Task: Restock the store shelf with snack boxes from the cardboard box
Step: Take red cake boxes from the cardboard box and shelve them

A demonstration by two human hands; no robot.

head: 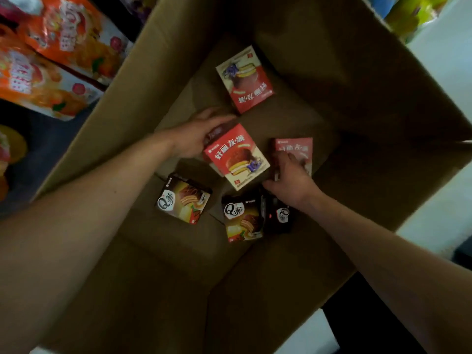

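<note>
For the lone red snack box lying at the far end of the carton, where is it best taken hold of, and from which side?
Judging by its pose, the far red snack box lies flat, face up, on the carton floor, apart from the others. A grip across its two long side edges, coming straight down from above, looks best: bare cardboard surrounds it, and neither the left hand nor the right hand blocks it.

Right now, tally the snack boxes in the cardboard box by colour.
Red snack boxes: 3, at the far side, under the left hand, under the right hand.
Dark brown snack boxes: 3, left, middle, right.
Total: 6.
</note>
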